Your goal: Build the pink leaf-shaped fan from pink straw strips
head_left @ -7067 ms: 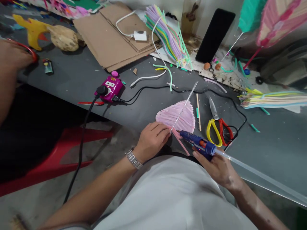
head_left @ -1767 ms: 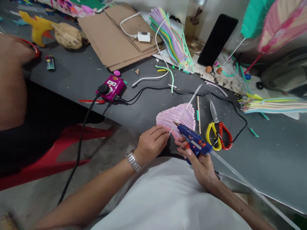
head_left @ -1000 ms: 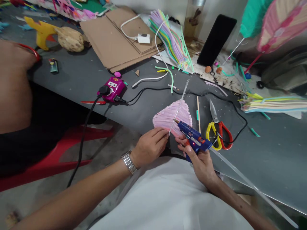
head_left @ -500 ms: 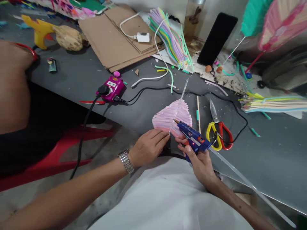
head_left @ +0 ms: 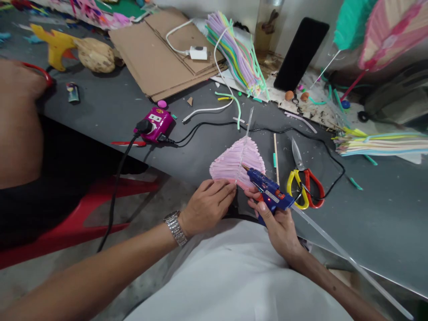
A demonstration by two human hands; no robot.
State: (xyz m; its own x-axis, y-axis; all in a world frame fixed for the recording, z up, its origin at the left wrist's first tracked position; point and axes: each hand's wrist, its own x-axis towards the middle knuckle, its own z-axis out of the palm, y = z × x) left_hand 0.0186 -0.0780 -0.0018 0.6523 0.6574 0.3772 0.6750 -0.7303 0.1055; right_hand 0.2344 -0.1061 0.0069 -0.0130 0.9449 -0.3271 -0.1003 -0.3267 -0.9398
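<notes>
A pink leaf made of straws (head_left: 230,161) lies at the near edge of the grey table (head_left: 107,107), with a clear straw as its midrib pointing away from me. My left hand (head_left: 206,206), with a metal watch on the wrist, pinches the leaf's lower end. My right hand (head_left: 279,225) grips a blue glue gun (head_left: 270,192). Its nozzle touches the leaf near the midrib, and a long clear glue stick trails from its back.
Yellow-and-red scissors (head_left: 304,180) and a black cord lie right of the leaf. A magenta power strip (head_left: 155,123), cardboard sheets (head_left: 160,53), straw bundles (head_left: 239,53), a black phone (head_left: 300,53) and finished leaves stand further back. Another person's arm (head_left: 18,116) rests at left.
The leaf has turned a little anticlockwise, so its clear midrib now points more straight away. The glue gun nozzle stays on the leaf and both hands keep their grip.
</notes>
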